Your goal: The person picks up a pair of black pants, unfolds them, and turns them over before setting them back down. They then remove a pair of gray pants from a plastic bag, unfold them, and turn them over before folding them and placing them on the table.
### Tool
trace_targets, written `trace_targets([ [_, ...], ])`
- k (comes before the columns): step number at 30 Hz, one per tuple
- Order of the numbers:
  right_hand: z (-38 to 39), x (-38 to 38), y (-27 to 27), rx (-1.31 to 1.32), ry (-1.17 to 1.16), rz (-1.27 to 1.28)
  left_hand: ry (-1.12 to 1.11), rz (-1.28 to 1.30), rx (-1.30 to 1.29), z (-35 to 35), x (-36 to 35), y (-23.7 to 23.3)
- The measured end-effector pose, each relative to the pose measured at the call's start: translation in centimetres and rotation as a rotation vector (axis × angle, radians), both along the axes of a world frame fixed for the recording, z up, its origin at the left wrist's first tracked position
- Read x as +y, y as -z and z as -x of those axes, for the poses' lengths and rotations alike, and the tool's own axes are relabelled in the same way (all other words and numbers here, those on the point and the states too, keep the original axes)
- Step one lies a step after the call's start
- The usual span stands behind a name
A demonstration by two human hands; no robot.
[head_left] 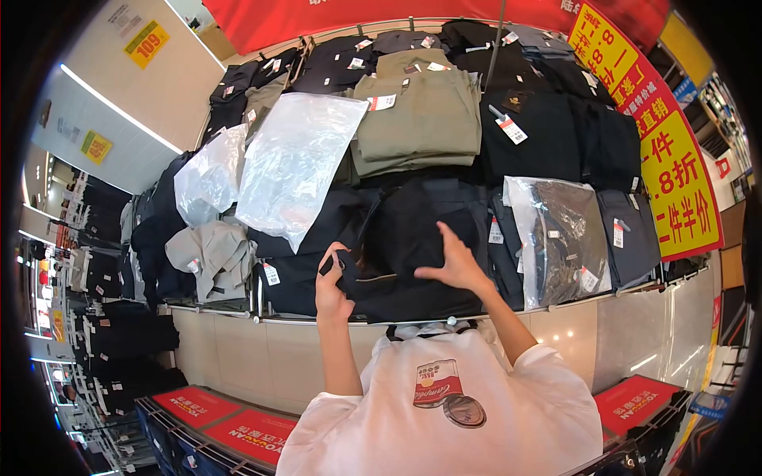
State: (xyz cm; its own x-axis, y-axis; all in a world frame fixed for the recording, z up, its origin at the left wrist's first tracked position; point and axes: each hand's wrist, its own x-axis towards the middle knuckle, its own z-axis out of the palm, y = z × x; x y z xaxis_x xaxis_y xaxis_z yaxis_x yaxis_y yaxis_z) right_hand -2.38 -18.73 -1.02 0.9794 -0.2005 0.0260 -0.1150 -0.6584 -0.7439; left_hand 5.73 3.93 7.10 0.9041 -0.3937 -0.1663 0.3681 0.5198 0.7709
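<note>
Black garment (421, 238) at the near edge of the tabletop (258, 293), between our hands. Our left hand (332, 287) grips its left edge; our right hand (460, 266) is open, fingers spread. Clear plastic bag (298, 163), far left; olive trousers (421, 119), far; plastic-wrapped trousers (559, 238), right.

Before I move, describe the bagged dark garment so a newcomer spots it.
Find the red-and-yellow sale sign on the right. In the front row of the display, one folded stack left of it, lies a dark garment in a clear bag; the clothes on either side are unbagged.
</note>
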Motion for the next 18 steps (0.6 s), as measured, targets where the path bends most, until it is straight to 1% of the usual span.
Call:
trace_targets([
  [1,0.0,0.6,-0.4,0.172,-0.058,0.046,-0.003,0.0,-0.001,0.1,0.3,0.1],
  [3,-0.3,0.8,0.5,0.333,-0.099,-0.065,0.02,0.032,-0.051,0.1,0.8,0.3],
  [4,-0.6,0.5,1.8,0.331,-0.103,-0.061,0.015,0.035,-0.053,0.1,0.9,0.0],
  [5,-0.9,-0.1,3.4,0.352,-0.172,-0.112,-0.002,0.025,-0.077,0.1,1.0,-0.5],
  [6,-1.2,-0.5,3.5,0.373,-0.242,-0.164,-0.019,0.015,-0.101,0.1,1.3,-0.8],
  [7,-1.1,-0.7,3.5,0.371,-0.25,-0.159,-0.028,0.017,-0.104,-0.1,1.6,-0.7],
  [9,-0.5,-0.9,3.3,0.002,-0.213,-0.356,-0.069,0.071,-0.078,-0.5,2.1,-0.5],
  [10,-0.4,-1.1,3.3,0.001,-0.219,-0.353,-0.044,0.126,-0.076,-0.5,2.3,-0.7],
  [11,-0.3,-1.2,3.4,-0.1,-0.099,-0.416,-0.049,0.129,-0.077,-0.4,2.3,-0.9],
  [12,-0.3,-1.1,2.8,-0.201,0.023,-0.478,-0.053,0.19,-0.035,-0.4,2.2,-1.1],
  [13,-0.2,-0.9,2.1,-0.201,0.017,-0.476,-0.056,0.251,0.007,-0.4,2.1,-1.2],
  [14,0.0,-0.9,1.3,-0.256,0.122,-0.679,-0.06,0.254,0.005,-0.6,2.4,-0.9],
  [15,0.2,-0.8,0.6,-0.308,0.229,-0.881,0.012,0.339,0.015,-1.0,2.8,-0.5],
  [16,0.5,-1.2,1.0,-0.322,0.211,-0.993,0.083,0.426,0.024,-1.1,3.0,0.0],
  [17,0.7,-1.4,0.7,-0.32,0.205,-0.99,0.078,0.43,0.022,-1.1,3.2,0.4],
  [18,0.9,-1.3,-0.1,-0.414,0.3,-1.19,0.093,0.439,0.114,-1.0,3.3,0.5],
])
